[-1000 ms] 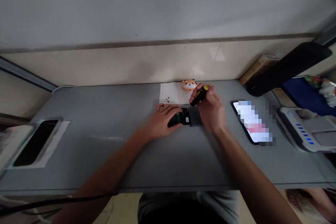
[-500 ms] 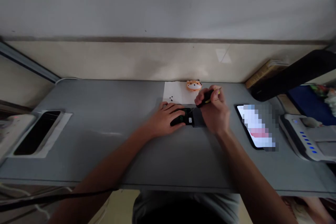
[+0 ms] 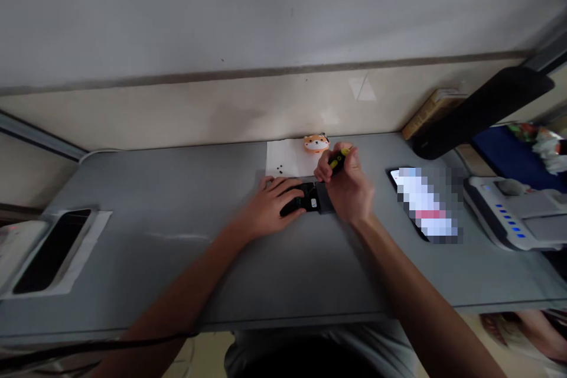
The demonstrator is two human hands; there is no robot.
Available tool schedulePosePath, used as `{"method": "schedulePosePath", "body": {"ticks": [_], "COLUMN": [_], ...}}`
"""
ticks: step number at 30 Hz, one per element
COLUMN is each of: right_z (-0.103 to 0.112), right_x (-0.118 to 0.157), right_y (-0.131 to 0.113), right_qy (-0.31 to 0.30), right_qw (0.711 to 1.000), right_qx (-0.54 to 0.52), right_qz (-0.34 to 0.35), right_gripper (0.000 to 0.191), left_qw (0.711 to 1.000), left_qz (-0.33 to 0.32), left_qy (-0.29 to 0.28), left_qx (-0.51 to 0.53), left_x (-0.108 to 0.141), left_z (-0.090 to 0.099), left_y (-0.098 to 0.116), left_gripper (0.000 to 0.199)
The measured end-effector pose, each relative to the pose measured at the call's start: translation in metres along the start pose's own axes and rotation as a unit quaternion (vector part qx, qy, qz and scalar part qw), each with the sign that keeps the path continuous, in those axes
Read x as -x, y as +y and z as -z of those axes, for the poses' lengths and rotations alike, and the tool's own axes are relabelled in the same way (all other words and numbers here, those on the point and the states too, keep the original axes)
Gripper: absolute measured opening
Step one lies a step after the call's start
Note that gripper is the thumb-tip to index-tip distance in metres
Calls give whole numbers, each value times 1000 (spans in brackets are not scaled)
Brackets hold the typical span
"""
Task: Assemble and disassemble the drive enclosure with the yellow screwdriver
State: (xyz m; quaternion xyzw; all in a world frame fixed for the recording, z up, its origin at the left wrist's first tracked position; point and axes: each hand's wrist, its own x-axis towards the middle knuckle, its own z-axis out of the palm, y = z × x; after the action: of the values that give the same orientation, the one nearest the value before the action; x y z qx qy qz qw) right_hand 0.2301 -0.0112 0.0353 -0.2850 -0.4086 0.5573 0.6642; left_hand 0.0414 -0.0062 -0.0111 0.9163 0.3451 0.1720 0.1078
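A small black electronic device [image 3: 313,204] with a white label patch lies on the grey desk; it looks like an opened phone, though its kind is hard to make out. My left hand [image 3: 277,204] is closed on its left end, thumb along the near edge and fingers across the far edge. In my right hand [image 3: 352,189], a black-and-yellow screwdriver [image 3: 339,161] slants down with its tip at the device's far side. A dark grey flat piece [image 3: 325,199] adjoins the device, partly behind my right hand. Several tiny black screws [image 3: 280,169] rest on white paper [image 3: 287,153].
An orange dog-faced case [image 3: 316,143] sits on the paper. Rightward are a lit phone [image 3: 420,207], a grey device with blue lights [image 3: 514,218], a black cylinder [image 3: 482,112] and a book [image 3: 432,112]. At the left lies a dark phone [image 3: 53,251].
The camera view has shifted and tilted slightly. The screwdriver's handle has turned in my right hand, showing more yellow. My left hand keeps its hold on the device.
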Motion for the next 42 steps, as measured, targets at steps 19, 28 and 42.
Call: {"method": "schedulePosePath", "body": {"ticks": [19, 28, 42], "right_z": [-4, -3, -10], "right_x": [-1, -3, 5], "right_y": [1, 6, 6], "right_qy": [-15, -1, -20], "right_qw": [1000, 998, 999], "right_qx": [10, 56, 20], "right_qz": [7, 35, 43], "right_gripper": [41, 42, 39], "left_qw": [999, 997, 999], "left_qz": [-18, -38, -26], "left_qy": [21, 45, 20], "left_qx": [-27, -39, -23], "left_x": [0, 1, 1], "left_z": [-2, -5, -1], "left_y": [0, -1, 0], "left_gripper": [26, 27, 32]}}
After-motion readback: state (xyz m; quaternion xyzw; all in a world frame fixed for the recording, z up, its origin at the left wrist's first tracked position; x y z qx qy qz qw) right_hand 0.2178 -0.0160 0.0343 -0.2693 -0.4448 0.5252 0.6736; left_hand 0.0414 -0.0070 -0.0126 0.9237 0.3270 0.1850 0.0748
